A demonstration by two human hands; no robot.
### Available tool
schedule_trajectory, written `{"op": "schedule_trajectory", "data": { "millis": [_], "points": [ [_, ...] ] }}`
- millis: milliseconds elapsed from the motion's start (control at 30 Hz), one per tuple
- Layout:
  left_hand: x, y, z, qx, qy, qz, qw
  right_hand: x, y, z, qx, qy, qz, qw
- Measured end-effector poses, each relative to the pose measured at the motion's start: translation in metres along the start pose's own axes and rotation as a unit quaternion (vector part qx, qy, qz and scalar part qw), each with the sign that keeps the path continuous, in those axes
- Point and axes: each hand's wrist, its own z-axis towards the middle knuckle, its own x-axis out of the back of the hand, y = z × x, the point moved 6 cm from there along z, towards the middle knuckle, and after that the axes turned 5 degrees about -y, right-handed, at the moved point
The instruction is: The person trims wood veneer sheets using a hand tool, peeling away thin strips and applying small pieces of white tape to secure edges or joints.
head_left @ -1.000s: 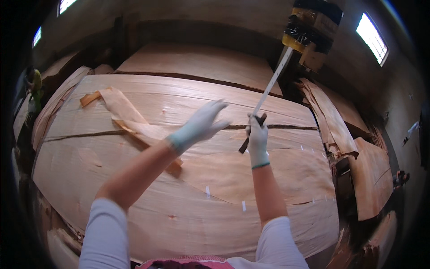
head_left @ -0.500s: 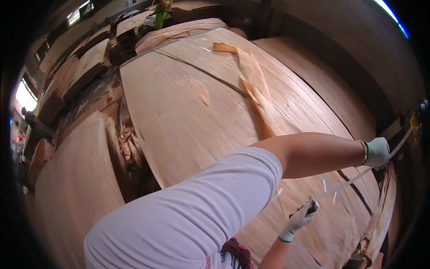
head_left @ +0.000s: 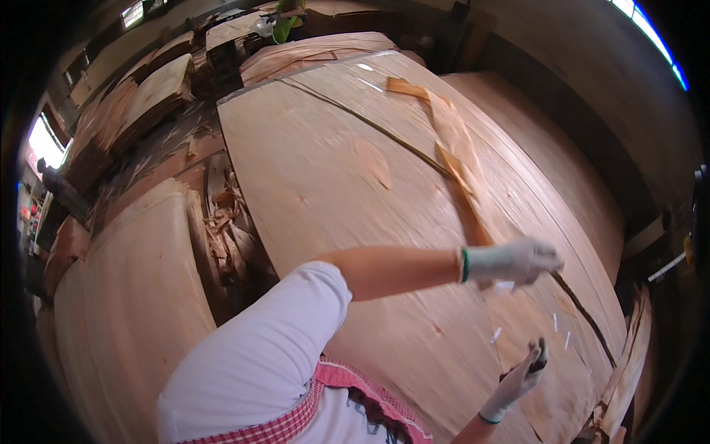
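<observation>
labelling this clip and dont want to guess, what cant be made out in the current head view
Head view, all:
Whether the left grip holds anything: motion blur.
The lower end of the veneer strip: behind the left grip and wrist.
Full shape of the dark object: partly covered by the right grip.
The co-worker: small, cut off by the top edge.

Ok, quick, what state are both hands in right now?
White-gloved left hand: blurred, can't tell whether it's holding anything.
White-gloved right hand: holding a dark narrow tool.
</observation>
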Motion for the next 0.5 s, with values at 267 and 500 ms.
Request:
{"op": "schedule_trajectory", "data": {
  "millis": [267,500],
  "points": [
    [0.101,0.072,-0.213,-0.122,0.032,0.141,0.982,-0.266,-0.154,-0.107,-0.074,-0.278,0.195,0.938],
    [0.238,0.123,-0.339,-0.127,0.249,0.305,0.910,-0.384,-0.216,-0.141,-0.084,-0.277,0.215,0.933]
  ]
}}
